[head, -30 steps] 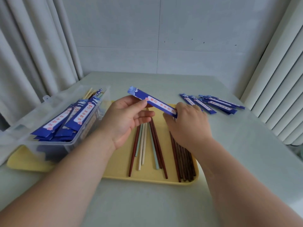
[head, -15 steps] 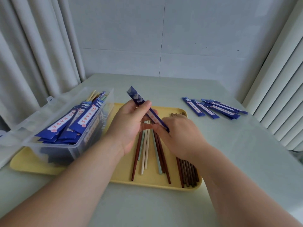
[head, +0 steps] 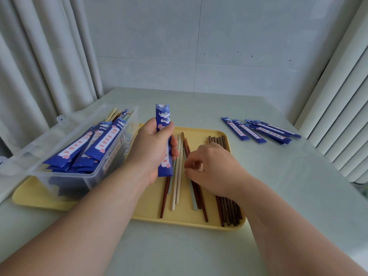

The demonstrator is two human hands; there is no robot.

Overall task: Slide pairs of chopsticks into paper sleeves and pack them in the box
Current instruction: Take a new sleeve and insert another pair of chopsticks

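My left hand (head: 152,150) grips a blue paper sleeve (head: 163,124) upright above the yellow tray (head: 185,218). My right hand (head: 213,168) is down on the tray, its fingertips pinching at reddish-brown chopsticks (head: 199,198) in the middle group. Loose chopsticks lie lengthwise on the tray: a reddish one (head: 164,198), cream ones (head: 176,188), a pale blue one, and a bundle of dark brown ones (head: 229,212) at the right. The clear plastic box (head: 65,176) at the left holds several sleeved pairs (head: 99,142).
A pile of empty blue sleeves (head: 258,130) lies on the table at the back right. The box's lid (head: 14,162) hangs open to the left. Curtains flank the table on the left and right, and a wall stands behind it.
My right hand has let go of the sleeve and dropped to the chopsticks on the tray. My left hand has turned the sleeve from slanted to upright.
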